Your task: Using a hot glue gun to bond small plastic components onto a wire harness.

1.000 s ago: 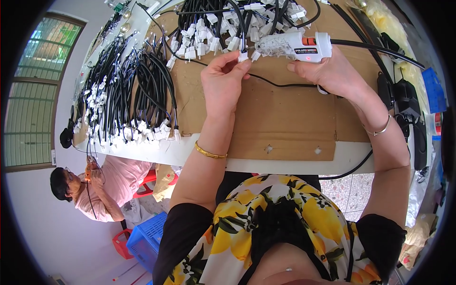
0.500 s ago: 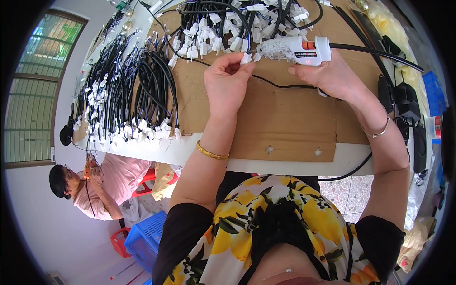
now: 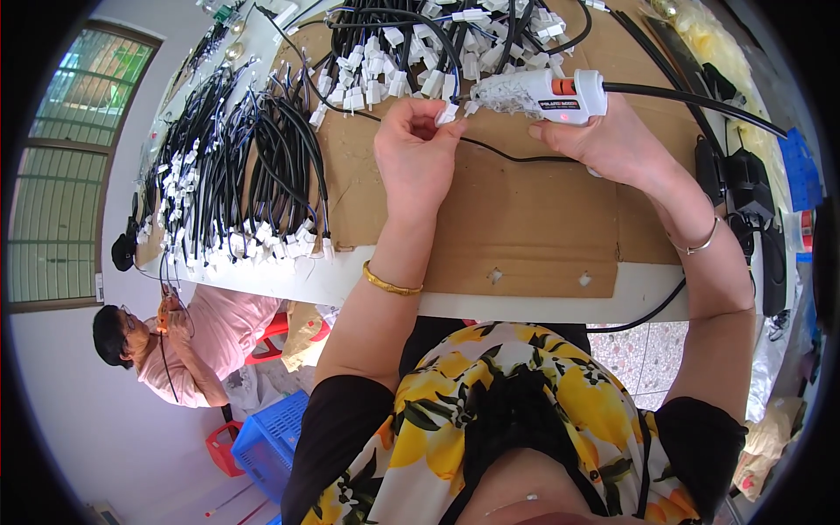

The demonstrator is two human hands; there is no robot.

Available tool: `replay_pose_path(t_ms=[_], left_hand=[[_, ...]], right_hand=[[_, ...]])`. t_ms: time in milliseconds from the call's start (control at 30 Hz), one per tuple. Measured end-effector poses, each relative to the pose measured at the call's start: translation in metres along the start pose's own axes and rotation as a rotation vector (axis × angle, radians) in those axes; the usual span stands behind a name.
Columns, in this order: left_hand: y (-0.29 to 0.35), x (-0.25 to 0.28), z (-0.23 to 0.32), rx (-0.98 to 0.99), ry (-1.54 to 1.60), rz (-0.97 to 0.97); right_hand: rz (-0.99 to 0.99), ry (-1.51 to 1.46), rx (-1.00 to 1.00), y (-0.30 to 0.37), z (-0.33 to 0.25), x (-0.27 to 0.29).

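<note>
As left fingers pinch connector | right fingers grip glue gun (open gap between) | cardboard ends before worktop edge

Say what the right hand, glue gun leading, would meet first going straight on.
Likely the white connector pinched in the left hand, close ahead of the glue gun; depth is unclear.

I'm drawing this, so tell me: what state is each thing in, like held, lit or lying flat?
Left hand: pinching a connector.
Right hand: gripping the glue gun.
Connector: held by the left hand.
Glue gun: held, red light glowing.
Cables: lying in bundles.
Cardboard: lying flat on the table.
Window: can't tell if open.
</note>
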State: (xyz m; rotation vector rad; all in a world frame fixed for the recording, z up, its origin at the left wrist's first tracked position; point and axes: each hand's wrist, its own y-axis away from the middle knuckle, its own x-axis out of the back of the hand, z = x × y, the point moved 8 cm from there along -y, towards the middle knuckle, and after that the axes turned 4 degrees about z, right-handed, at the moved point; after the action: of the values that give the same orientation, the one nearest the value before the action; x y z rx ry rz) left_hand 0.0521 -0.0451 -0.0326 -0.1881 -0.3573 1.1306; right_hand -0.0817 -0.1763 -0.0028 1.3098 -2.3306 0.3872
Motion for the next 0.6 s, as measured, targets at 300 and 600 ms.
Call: replay_pose_path(t_ms=[300,600], left_hand=[[-0.0006,0.0038,0.0004,-0.016,-0.023,0.036],[0.0,0.0004,0.0051,-0.051,-0.056,0.001]], right_hand=[[0.002,-0.072,-0.018,-0.0001,0.0035,-0.001],[-0.003,-0.024,0.006,0.0005,0.0011,-0.0012]])
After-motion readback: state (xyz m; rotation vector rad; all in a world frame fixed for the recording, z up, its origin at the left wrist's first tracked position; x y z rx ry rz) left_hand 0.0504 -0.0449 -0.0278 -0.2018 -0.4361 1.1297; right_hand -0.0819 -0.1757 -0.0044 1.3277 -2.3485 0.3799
